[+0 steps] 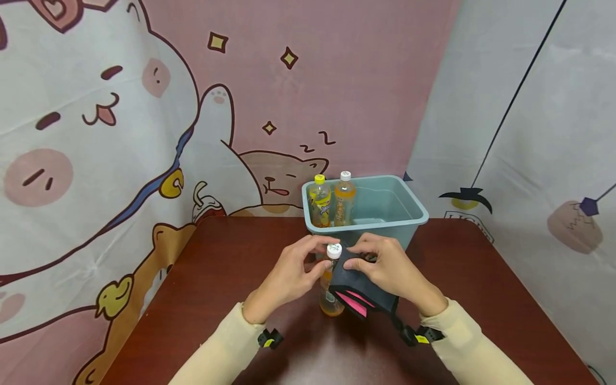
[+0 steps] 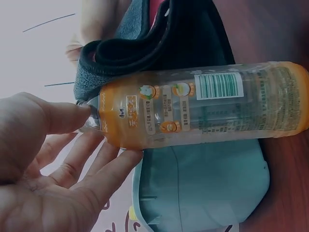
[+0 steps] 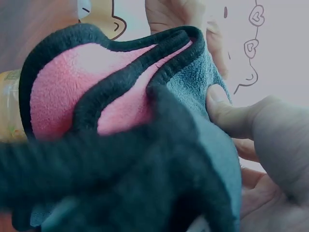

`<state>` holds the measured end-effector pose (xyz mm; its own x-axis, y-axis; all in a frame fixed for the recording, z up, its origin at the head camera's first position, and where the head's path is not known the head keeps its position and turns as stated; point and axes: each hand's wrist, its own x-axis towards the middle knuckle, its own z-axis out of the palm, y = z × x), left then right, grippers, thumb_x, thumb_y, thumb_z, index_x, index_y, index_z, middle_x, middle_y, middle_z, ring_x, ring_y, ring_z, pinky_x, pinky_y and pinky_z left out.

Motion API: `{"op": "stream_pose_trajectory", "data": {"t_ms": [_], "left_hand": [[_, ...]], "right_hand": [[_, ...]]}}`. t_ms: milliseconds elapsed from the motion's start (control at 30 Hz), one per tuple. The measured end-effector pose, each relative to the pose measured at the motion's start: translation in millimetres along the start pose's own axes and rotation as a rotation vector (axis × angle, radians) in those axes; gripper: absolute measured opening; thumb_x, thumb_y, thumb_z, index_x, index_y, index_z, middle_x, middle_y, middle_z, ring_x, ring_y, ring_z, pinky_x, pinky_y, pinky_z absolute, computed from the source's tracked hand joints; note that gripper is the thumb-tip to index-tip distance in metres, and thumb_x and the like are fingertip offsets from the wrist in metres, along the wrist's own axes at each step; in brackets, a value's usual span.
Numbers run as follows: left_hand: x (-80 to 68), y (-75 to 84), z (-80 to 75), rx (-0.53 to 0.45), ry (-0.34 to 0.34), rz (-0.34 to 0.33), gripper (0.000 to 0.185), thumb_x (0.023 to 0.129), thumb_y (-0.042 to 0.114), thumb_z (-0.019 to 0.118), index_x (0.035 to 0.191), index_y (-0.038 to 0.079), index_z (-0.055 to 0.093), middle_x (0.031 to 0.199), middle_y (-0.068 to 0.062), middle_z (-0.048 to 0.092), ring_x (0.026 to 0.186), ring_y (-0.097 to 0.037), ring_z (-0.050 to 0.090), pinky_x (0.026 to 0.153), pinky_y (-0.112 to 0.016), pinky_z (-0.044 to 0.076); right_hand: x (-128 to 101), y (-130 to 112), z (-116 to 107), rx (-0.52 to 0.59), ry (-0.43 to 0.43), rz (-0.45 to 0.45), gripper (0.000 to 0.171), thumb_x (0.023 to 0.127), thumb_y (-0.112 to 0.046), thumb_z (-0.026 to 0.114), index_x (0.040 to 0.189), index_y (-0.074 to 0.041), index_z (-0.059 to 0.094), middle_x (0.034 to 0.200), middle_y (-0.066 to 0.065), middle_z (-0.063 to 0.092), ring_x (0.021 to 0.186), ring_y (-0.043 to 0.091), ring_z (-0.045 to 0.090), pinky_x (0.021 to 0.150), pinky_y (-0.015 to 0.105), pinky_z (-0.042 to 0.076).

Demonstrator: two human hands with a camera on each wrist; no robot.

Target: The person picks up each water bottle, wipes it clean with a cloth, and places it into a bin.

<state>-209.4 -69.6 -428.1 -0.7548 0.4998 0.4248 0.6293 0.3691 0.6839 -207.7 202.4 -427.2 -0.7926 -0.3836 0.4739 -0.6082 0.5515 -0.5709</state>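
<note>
An orange drink bottle (image 1: 331, 299) with a white cap (image 1: 334, 249) stands on the brown table (image 1: 216, 278). My left hand (image 1: 318, 258) holds it at the neck; in the left wrist view the thumb (image 2: 63, 117) presses the neck and the fingers (image 2: 104, 166) lie along the shoulder of the bottle (image 2: 203, 104). My right hand (image 1: 357, 258) pinches a dark grey cloth with a pink inside (image 1: 360, 293) against the bottle's right side. In the right wrist view the cloth (image 3: 120, 96) fills the frame, with the thumb (image 3: 236, 116) on its edge.
A teal plastic bin (image 1: 416, 216) stands just behind the hands. At its left end stand a yellow-capped bottle (image 1: 320, 202) and a white-capped orange bottle (image 1: 344, 199). Printed cartoon curtains close off the back and right sides.
</note>
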Motion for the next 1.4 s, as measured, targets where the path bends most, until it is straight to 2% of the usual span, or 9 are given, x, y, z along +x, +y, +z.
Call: {"op": "stream_pose_trajectory", "data": {"t_ms": [233, 367, 467, 633, 833, 967, 1100, 1233, 1400], "left_hand": [[2.0, 1.3, 0.2, 0.007, -0.006, 0.011, 0.052, 0.108, 0.007, 0.085, 0.155, 0.023, 0.071, 0.137, -0.004, 0.077, 0.117, -0.02, 0.078, 0.103, -0.043, 0.072], [2.2, 2.7, -0.3, 0.021, -0.002, 0.001, 0.052, 0.107, 0.008, 0.085, 0.155, 0.023, 0.071, 0.137, -0.002, 0.077, 0.117, -0.018, 0.078, 0.102, -0.04, 0.072], [1.2, 2.7, -0.3, 0.02, -0.001, 0.0, 0.052, 0.107, 0.008, 0.085, 0.155, 0.023, 0.071, 0.136, -0.002, 0.077, 0.117, -0.019, 0.078, 0.102, -0.041, 0.072], [0.5, 1.5, 0.6, 0.006, 0.0, 0.0, 0.051, 0.108, 0.008, 0.085, 0.155, 0.023, 0.071, 0.134, -0.003, 0.077, 0.117, -0.019, 0.077, 0.103, -0.047, 0.072], [-1.1, 1.2, 0.8, 0.0, 0.001, -0.013, 0.052, 0.107, 0.007, 0.085, 0.155, 0.024, 0.071, 0.133, -0.002, 0.077, 0.116, -0.017, 0.077, 0.105, -0.042, 0.071], [-1.7, 0.8, 0.4, -0.002, -0.001, -0.02, 0.052, 0.107, 0.007, 0.085, 0.155, 0.024, 0.071, 0.135, -0.002, 0.077, 0.117, -0.018, 0.076, 0.104, -0.04, 0.071], [-1.0, 0.8, -0.1, -0.01, -0.004, -0.024, 0.053, 0.107, 0.006, 0.085, 0.155, 0.023, 0.071, 0.138, -0.004, 0.076, 0.118, -0.019, 0.076, 0.104, -0.043, 0.072], [-0.5, 0.3, -0.4, -0.01, -0.012, -0.034, 0.053, 0.108, 0.006, 0.084, 0.156, 0.023, 0.07, 0.14, -0.004, 0.076, 0.119, -0.019, 0.076, 0.104, -0.042, 0.072], [-0.3, 0.0, -0.4, 0.003, -0.013, -0.025, 0.053, 0.108, 0.007, 0.084, 0.156, 0.022, 0.07, 0.138, -0.003, 0.077, 0.118, -0.018, 0.076, 0.101, -0.036, 0.072]], "right_hand": [[-1.0, 0.1, -0.4, 0.002, -0.032, 0.061, 0.033, 0.1, -0.025, 0.095, 0.129, -0.01, 0.089, 0.109, -0.005, 0.081, 0.082, 0.004, 0.062, 0.073, 0.024, 0.058], [-3.4, 3.3, 2.0, 0.023, -0.06, 0.092, 0.042, 0.102, -0.026, 0.093, 0.139, -0.008, 0.085, 0.118, -0.001, 0.077, 0.08, 0.008, 0.059, 0.071, 0.025, 0.055], [-5.2, 4.3, 4.0, 0.03, -0.056, 0.095, 0.043, 0.101, -0.025, 0.092, 0.14, -0.007, 0.084, 0.121, 0.0, 0.075, 0.079, 0.008, 0.058, 0.071, 0.025, 0.055], [-5.9, 4.1, 6.3, 0.023, -0.008, 0.058, 0.034, 0.099, -0.018, 0.094, 0.131, -0.009, 0.089, 0.112, -0.003, 0.076, 0.082, 0.005, 0.06, 0.069, 0.024, 0.055], [-6.9, 7.7, 8.3, 0.011, 0.001, 0.023, 0.018, 0.097, -0.013, 0.095, 0.115, -0.015, 0.094, 0.1, -0.007, 0.078, 0.081, 0.003, 0.064, 0.066, 0.023, 0.055], [-11.6, 14.8, 10.0, -0.017, -0.031, 0.031, 0.019, 0.096, -0.013, 0.096, 0.115, -0.011, 0.093, 0.099, -0.008, 0.079, 0.078, 0.001, 0.061, 0.065, 0.022, 0.054], [-18.8, 26.1, 16.2, -0.038, -0.107, 0.035, 0.02, 0.097, -0.012, 0.095, 0.116, -0.007, 0.092, 0.101, -0.005, 0.079, 0.077, -0.001, 0.06, 0.065, 0.022, 0.055], [-24.7, 36.9, 28.0, -0.049, -0.197, 0.034, 0.018, 0.101, -0.014, 0.092, 0.117, -0.006, 0.092, 0.103, -0.003, 0.078, 0.084, -0.002, 0.067, 0.069, 0.021, 0.059], [-28.5, 45.1, 41.4, -0.103, -0.243, 0.015, 0.018, 0.098, -0.013, 0.094, 0.114, -0.005, 0.092, 0.1, -0.003, 0.077, 0.087, 0.003, 0.072, 0.072, 0.021, 0.061]]}}
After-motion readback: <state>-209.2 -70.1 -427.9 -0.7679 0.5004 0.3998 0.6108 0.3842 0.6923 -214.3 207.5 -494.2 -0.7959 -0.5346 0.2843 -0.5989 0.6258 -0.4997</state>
